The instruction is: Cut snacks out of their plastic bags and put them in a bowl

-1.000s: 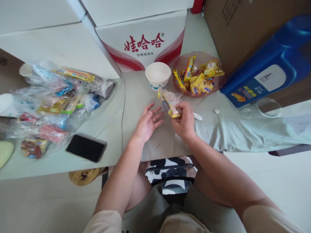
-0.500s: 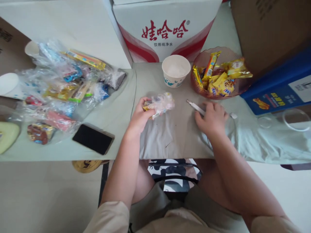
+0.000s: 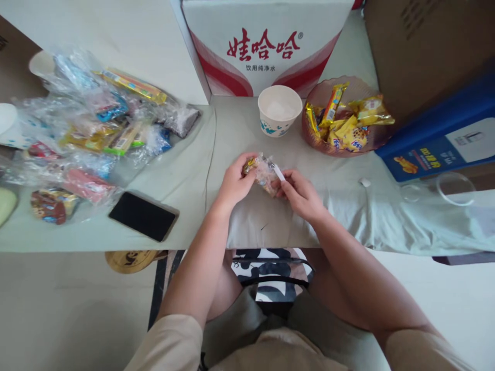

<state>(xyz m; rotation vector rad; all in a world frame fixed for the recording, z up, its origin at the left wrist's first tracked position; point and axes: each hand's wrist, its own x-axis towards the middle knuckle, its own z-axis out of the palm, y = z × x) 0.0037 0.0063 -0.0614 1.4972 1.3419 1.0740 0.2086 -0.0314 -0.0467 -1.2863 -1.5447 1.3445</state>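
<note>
My left hand (image 3: 236, 181) is closed on one side of a clear plastic snack packet (image 3: 264, 174) with pinkish and yellow contents. In my right hand (image 3: 303, 196) is a slim white pen-shaped tool (image 3: 278, 173), pinched between the fingers. Its far end lies against the packet's upper right side; whether it pierces the plastic I cannot tell. Some right fingertips are hidden behind the packet. A small white piece (image 3: 364, 182), like a cap, lies on the cloth to the right.
Beyond my hands stand a paper cup (image 3: 279, 111) and a pink glass bowl (image 3: 328, 147) of yellow-wrapped snacks. Bagged snacks (image 3: 91, 139) and a phone (image 3: 143, 216) lie left. A water carton (image 3: 266, 51) backs the table; a blue box (image 3: 433, 129) stands right.
My right hand has lifted the white tool off the cloth and brought it left to the packet. My left hand has shifted slightly right with the packet. The small white piece stayed behind.
</note>
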